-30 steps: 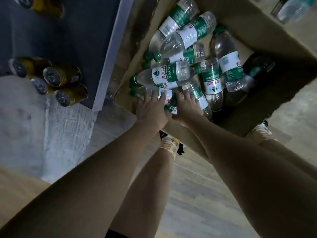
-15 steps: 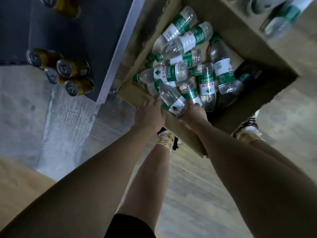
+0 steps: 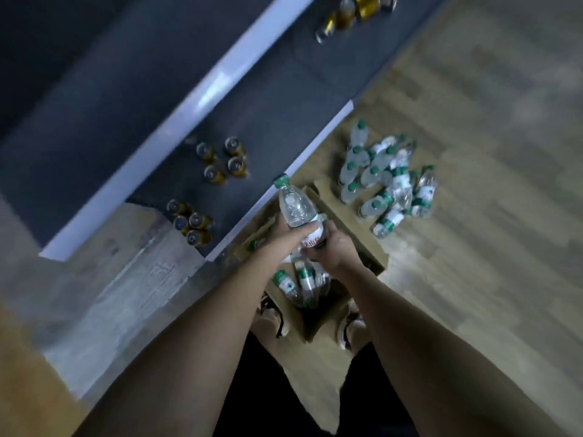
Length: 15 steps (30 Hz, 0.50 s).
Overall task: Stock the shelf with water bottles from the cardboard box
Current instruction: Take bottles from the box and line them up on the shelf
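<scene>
A clear water bottle (image 3: 295,205) with a green cap and a white and green label is held above the cardboard box (image 3: 367,244), cap pointing away from me. My left hand (image 3: 288,234) grips its middle and my right hand (image 3: 334,247) grips its lower end. Several more bottles (image 3: 301,283) lie in the box below my wrists. The dark shelf (image 3: 277,127) with a white front edge runs to the left of the box.
Several gold cans (image 3: 225,162) stand on the lower shelf board, several others (image 3: 189,222) nearer me, and a further group (image 3: 353,14) far along. A heap of water bottles (image 3: 385,178) lies on the wooden floor beyond the box. My feet (image 3: 350,329) stand beside the box.
Both hands have lifted one bottle out of the box, up to shelf height. The view has risen and pulled back, so the shelf boards and the floor heap now show.
</scene>
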Each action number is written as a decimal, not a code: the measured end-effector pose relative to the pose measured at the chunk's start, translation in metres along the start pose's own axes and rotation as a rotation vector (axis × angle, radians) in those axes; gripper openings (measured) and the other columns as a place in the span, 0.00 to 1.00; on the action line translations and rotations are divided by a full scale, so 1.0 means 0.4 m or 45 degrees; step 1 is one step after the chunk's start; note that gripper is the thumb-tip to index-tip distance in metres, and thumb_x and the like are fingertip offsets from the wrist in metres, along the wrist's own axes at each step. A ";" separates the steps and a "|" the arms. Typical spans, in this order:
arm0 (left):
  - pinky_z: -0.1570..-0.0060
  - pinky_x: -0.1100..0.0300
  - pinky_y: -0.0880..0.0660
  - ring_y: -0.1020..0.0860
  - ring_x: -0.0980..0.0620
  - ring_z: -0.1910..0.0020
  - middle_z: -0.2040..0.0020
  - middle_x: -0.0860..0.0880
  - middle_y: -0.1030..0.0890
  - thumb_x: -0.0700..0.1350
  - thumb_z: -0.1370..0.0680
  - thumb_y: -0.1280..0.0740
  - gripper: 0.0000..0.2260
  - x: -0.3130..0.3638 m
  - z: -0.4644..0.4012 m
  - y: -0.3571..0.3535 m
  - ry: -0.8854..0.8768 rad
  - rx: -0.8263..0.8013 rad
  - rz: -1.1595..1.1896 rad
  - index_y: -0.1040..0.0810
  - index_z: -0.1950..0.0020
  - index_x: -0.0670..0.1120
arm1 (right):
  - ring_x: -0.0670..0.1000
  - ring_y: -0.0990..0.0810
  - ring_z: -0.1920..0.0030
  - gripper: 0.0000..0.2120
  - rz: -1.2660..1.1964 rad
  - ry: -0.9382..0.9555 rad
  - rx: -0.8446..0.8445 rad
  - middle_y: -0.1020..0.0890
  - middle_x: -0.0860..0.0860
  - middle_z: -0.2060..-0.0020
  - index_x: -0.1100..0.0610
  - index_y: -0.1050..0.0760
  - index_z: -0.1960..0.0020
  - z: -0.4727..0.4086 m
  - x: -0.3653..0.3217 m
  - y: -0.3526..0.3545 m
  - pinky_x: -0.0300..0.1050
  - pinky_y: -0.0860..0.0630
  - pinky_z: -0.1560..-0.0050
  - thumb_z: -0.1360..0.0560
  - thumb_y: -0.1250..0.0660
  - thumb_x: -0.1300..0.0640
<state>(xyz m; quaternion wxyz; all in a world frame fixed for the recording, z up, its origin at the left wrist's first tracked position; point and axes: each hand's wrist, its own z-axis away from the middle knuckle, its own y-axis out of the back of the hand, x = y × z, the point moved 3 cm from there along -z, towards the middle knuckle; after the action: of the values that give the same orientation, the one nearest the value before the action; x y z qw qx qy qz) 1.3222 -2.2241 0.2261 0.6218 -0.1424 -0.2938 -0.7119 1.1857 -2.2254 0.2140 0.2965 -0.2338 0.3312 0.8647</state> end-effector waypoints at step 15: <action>0.48 0.51 0.20 0.17 0.52 0.53 0.53 0.51 0.15 0.45 0.42 0.17 0.26 0.653 0.683 0.431 -0.625 0.580 0.432 0.23 0.48 0.48 | 0.59 0.21 0.40 0.31 0.696 0.787 0.153 0.20 0.57 0.42 0.59 0.32 0.35 0.448 -0.844 0.475 0.51 0.25 0.42 0.30 0.25 0.44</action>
<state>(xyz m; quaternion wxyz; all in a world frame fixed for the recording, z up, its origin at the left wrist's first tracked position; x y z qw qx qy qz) 1.3961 -2.2802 0.6311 0.6578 -0.2134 -0.5572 -0.4597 1.2629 -2.3336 0.6196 -0.0441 -0.3681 0.5042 0.7799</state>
